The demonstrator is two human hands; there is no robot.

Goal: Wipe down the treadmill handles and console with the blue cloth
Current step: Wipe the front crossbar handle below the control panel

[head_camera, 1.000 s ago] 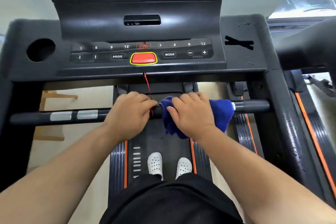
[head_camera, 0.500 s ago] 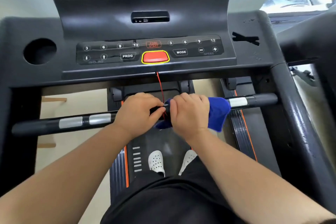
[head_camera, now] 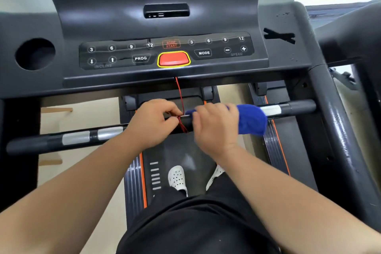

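Note:
A black handle bar with silver sensor bands runs across the treadmill below the console. The blue cloth is wrapped over the bar right of centre, and my right hand grips it around the bar. Just left of it, my left hand pinches the thin red safety cord, which hangs from the console and loops around the bar. The two hands are a small gap apart.
The console has a red stop button, a round cup hole at left and a dark side rail at right. My white shoes stand on the belt below.
My right hand has slid the blue cloth to the right along the bar, opening a gap beside the left hand. The left hand now pinches the red cord. The view has tilted slightly.

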